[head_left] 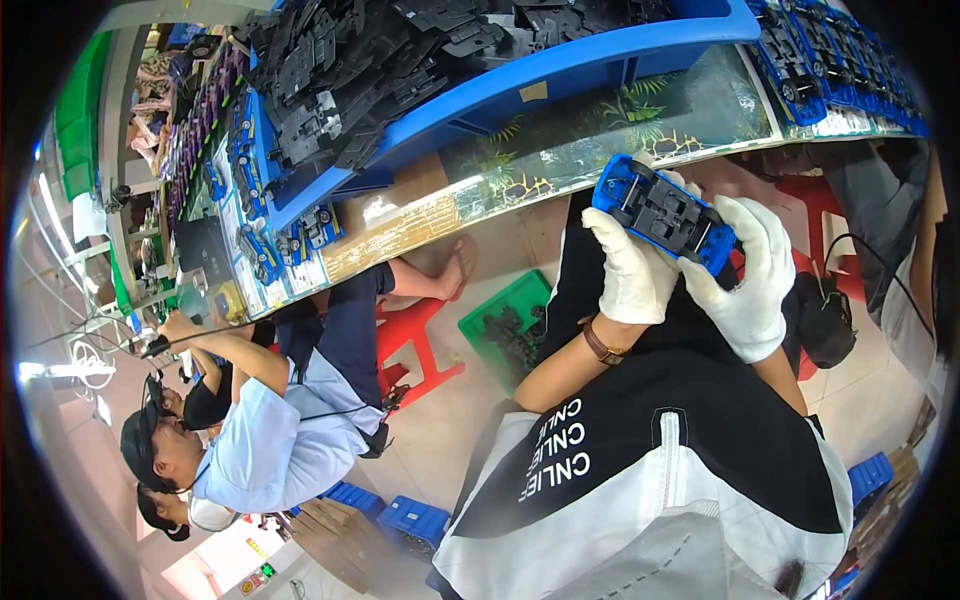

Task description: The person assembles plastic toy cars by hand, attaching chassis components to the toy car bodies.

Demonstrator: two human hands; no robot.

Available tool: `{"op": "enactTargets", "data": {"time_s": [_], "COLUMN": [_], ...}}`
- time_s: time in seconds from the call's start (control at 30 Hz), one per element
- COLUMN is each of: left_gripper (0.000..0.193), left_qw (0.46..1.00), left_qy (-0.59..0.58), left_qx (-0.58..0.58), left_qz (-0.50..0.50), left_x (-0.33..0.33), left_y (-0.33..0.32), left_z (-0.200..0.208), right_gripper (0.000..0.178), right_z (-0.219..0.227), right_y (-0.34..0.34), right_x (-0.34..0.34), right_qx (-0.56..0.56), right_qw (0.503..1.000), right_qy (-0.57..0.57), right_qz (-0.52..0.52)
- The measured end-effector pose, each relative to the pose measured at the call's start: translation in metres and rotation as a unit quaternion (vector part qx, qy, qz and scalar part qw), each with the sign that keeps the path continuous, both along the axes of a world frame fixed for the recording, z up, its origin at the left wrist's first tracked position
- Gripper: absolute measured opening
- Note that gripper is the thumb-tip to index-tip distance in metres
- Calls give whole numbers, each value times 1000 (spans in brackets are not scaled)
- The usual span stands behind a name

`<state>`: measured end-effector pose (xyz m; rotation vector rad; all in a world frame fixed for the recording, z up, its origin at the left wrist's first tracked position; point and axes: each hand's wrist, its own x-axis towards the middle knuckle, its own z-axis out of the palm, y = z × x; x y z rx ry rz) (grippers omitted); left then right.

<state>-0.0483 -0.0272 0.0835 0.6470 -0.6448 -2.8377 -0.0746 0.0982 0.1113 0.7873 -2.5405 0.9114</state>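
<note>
My left hand (638, 278) and my right hand (752, 272), both in white gloves, grip a blue toy car (668, 216) between them just off the table's edge. Its underside faces up, showing a black chassis plate and dark wheels. The left thumb and palm press against one side of it, while the right fingers wrap its other end. Parts of the car's body are hidden by the gloves. Beyond the hands, a big blue bin (450, 92) stands on the table, heaped with black plastic chassis parts (365, 75).
More blue toy cars (795, 75) line the table's far right, and others (262, 250) sit at its left. A green crate (478, 318) with dark parts is on the floor by a red stool (420, 355). A co-worker (260, 440) works at left; another person (900, 240) sits at right.
</note>
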Motion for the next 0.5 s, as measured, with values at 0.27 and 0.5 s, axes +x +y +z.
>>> {"op": "enactTargets", "data": {"time_s": [0.27,0.5], "left_gripper": [90,92], "left_qw": [1000,988], "left_qy": [-3,25], "left_qx": [16,147], "left_qz": [-8,-25], "left_x": [1,8], "left_y": [-10,-36], "left_z": [4,9], "right_gripper": [68,65], "right_z": [8,37], "right_y": [-3,1], "right_x": [-6,-31], "right_qx": [-1,-48], "right_qw": [996,992], "right_qy": [-80,9], "right_qz": [40,114]}}
